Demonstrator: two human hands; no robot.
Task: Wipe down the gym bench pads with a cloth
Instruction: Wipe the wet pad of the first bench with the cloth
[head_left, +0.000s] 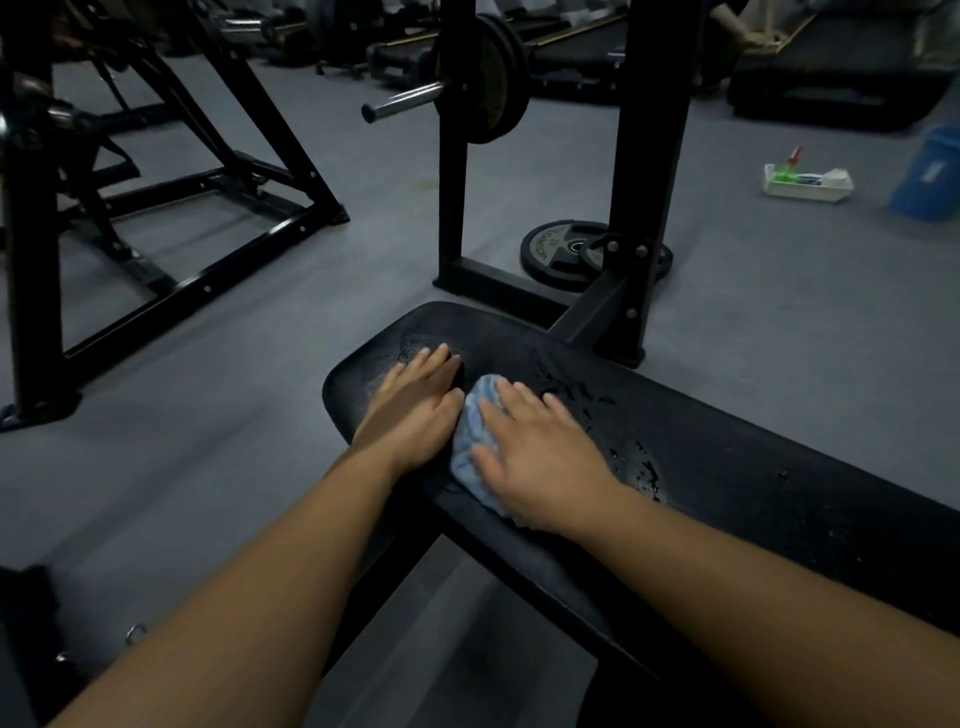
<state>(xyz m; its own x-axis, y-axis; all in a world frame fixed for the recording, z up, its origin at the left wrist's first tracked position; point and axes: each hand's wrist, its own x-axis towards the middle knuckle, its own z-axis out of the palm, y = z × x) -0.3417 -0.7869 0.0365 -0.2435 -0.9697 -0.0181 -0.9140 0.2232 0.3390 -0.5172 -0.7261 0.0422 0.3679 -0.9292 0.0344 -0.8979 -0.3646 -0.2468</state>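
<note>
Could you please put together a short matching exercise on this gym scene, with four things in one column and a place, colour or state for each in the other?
Things:
1. cloth
2. left hand
3. bench pad
4. white tray

Descriptions:
A. on the grey floor, next to a blue bin
B. black, speckled with water droplets
C. light blue, bunched under the right hand
D. lying flat on the pad, fingers straight

Pairs: 1-C, 2-D, 3-B, 4-A
</note>
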